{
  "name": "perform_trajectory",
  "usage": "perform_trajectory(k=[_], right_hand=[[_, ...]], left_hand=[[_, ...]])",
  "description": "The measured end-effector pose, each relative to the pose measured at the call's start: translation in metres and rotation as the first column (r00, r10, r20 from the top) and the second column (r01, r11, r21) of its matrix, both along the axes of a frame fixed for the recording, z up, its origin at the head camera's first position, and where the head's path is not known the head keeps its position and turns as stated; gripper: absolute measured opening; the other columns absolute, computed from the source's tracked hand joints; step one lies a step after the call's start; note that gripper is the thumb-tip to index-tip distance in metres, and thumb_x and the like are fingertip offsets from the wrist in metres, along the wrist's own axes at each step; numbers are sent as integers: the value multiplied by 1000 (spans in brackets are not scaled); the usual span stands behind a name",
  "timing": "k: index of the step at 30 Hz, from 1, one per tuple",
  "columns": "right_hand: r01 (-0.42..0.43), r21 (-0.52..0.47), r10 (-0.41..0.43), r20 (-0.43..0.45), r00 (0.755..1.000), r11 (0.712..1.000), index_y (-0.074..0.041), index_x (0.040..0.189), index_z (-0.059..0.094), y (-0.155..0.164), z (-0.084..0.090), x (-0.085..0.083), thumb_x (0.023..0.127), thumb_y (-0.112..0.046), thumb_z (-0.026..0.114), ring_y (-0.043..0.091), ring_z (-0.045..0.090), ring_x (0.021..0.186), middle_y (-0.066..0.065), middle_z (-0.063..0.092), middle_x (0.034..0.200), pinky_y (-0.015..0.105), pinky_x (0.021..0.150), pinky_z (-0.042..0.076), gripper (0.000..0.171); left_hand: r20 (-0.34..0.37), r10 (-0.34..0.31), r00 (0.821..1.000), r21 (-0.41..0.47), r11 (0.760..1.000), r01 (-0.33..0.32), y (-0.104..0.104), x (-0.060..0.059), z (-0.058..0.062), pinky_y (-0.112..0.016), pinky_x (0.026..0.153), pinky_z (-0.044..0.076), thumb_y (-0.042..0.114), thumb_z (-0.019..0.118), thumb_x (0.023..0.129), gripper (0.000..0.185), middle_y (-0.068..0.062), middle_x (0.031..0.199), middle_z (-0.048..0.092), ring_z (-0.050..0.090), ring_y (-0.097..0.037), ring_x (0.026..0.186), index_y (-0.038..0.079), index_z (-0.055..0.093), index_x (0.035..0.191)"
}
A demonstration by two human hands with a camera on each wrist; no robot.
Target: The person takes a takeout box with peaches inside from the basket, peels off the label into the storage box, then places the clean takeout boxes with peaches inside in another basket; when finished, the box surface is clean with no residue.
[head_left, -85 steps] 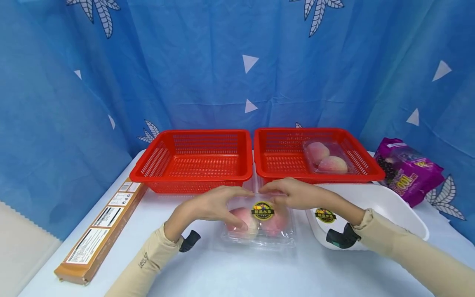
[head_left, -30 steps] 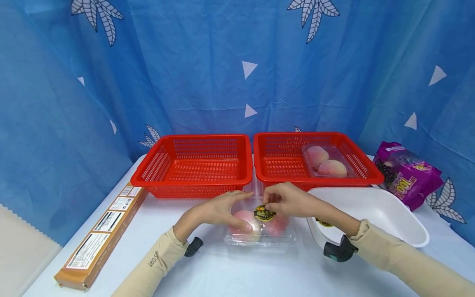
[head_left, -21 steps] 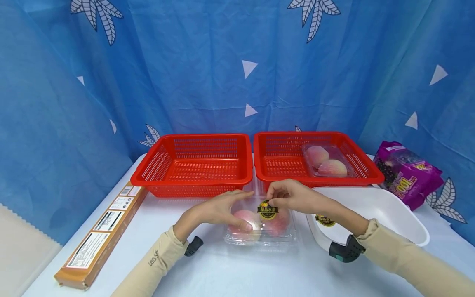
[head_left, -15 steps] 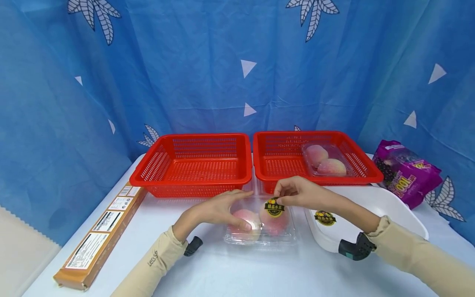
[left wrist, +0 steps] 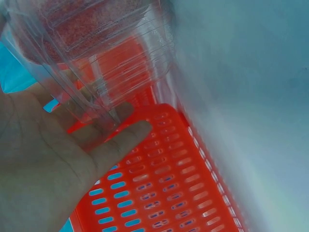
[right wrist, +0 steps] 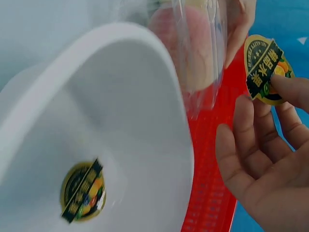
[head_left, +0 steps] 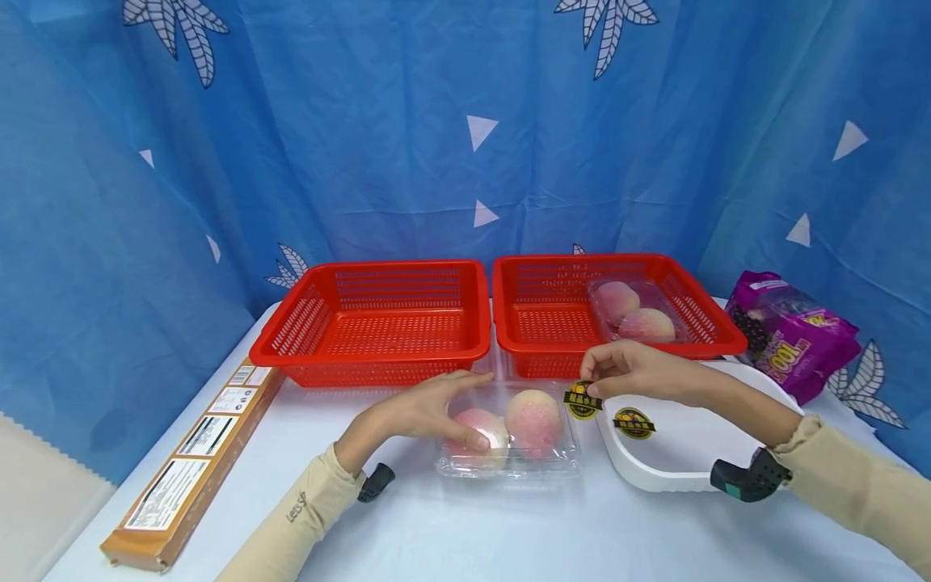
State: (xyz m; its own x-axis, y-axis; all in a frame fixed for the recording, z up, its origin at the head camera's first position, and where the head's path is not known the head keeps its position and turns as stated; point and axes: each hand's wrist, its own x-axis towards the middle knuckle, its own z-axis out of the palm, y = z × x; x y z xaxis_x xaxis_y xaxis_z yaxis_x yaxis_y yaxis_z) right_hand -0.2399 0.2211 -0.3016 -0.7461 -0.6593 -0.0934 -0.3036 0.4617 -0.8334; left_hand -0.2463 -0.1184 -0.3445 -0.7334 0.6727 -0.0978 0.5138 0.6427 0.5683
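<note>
A clear plastic box [head_left: 509,465] with two pink peaches [head_left: 534,420] in it rests on the table in the head view. My left hand [head_left: 422,412] holds the box's left side, thumb over the lid and fingers along the back. In the left wrist view, those fingers [left wrist: 118,145] show beside the clear wall. My right hand [head_left: 636,373] pinches a round black-and-gold fruit sticker [head_left: 583,401] between thumb and forefinger, right of the box. The right wrist view shows this sticker [right wrist: 265,70] upright at the fingertips, the other fingers loosely bent. A matching sticker [head_left: 634,423] is on the white basin [head_left: 658,481].
Two red baskets [head_left: 371,356] stand side by side behind the box. Another clear box of peaches [head_left: 618,303] lies in the right basket. A long brown carton [head_left: 185,477] lies at the left. A purple bag [head_left: 803,347] leans at the far right by the blue curtain.
The sticker has come off the box's lid and moved right in my right hand's pinch, toward the white basin. My left hand stays on the box.
</note>
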Motion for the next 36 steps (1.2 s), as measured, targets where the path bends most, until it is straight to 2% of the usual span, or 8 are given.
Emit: perform_trajectory(k=[6, 10, 15, 18, 24, 27, 31, 36], right_hand=[[-24, 78, 20, 62, 998, 997, 1, 97, 53, 30, 6, -3, 89, -12, 64, 24, 62, 89, 13, 61, 93, 33, 77, 56, 19], [-41, 152, 17, 160, 987, 987, -1, 96, 50, 56, 7, -11, 86, -13, 66, 23, 57, 90, 11, 55, 90, 35, 76, 54, 23], [-117, 245, 33, 322, 946, 962, 2, 95, 45, 89, 1, -22, 86, -15, 63, 13, 51, 80, 2, 46, 79, 28, 69, 48, 25], [-134, 293, 14, 378, 926, 947, 7, 95, 43, 102, -3, -27, 87, -16, 63, 11, 48, 73, 1, 45, 78, 26, 67, 45, 31], [-39, 436, -130, 350, 928, 899, -5, 92, 50, 116, -15, -32, 84, -15, 68, 17, 53, 81, 5, 55, 87, 30, 70, 51, 22], [-12, 493, -168, 319, 933, 870, -10, 92, 52, 118, -23, -33, 84, -15, 69, 17, 52, 77, 4, 56, 86, 27, 65, 51, 20], [3, 553, -186, 275, 943, 833, -12, 87, 53, 117, -34, -35, 82, -14, 69, 14, 50, 65, 0, 54, 78, 21, 56, 46, 16], [2, 626, -151, 186, 971, 780, -15, 80, 54, 111, -40, -34, 82, -17, 70, 11, 49, 58, -3, 53, 70, 21, 54, 47, 17]], left_hand=[[-6, 1, 1000, -1, 1000, -1, -1, 0, -1, -51, 112, 28, 56, 75, 74, 91, -1, 154, 32, 26, -25, 142, 28, 33, 150], [-11, 0, 1000, -1, 1000, 0, -1, 0, -1, -52, 112, 28, 55, 75, 74, 91, -2, 154, 32, 27, -26, 142, 28, 33, 150], [-6, -2, 1000, 5, 1000, 2, -1, 0, -1, -52, 112, 28, 56, 75, 74, 91, -2, 154, 31, 26, -26, 142, 28, 33, 150], [1, 0, 1000, 11, 1000, 0, -1, 0, -1, -53, 112, 27, 56, 75, 74, 91, -2, 154, 31, 26, -26, 142, 29, 33, 150], [3, 0, 1000, 23, 1000, 0, -1, 0, -2, -52, 112, 27, 54, 76, 74, 91, -3, 154, 32, 27, -27, 142, 29, 34, 150], [3, 2, 1000, 24, 1000, -2, -1, 0, -2, -52, 112, 27, 53, 77, 74, 91, -3, 154, 32, 27, -26, 142, 29, 34, 150], [6, 1, 1000, 23, 1000, -2, -1, 1, -2, -52, 112, 27, 54, 76, 74, 91, -3, 154, 32, 27, -26, 142, 28, 34, 150], [9, 2, 1000, 26, 1000, -2, 0, 1, -2, -52, 111, 28, 53, 77, 73, 92, -4, 153, 33, 28, -26, 141, 27, 34, 150]])
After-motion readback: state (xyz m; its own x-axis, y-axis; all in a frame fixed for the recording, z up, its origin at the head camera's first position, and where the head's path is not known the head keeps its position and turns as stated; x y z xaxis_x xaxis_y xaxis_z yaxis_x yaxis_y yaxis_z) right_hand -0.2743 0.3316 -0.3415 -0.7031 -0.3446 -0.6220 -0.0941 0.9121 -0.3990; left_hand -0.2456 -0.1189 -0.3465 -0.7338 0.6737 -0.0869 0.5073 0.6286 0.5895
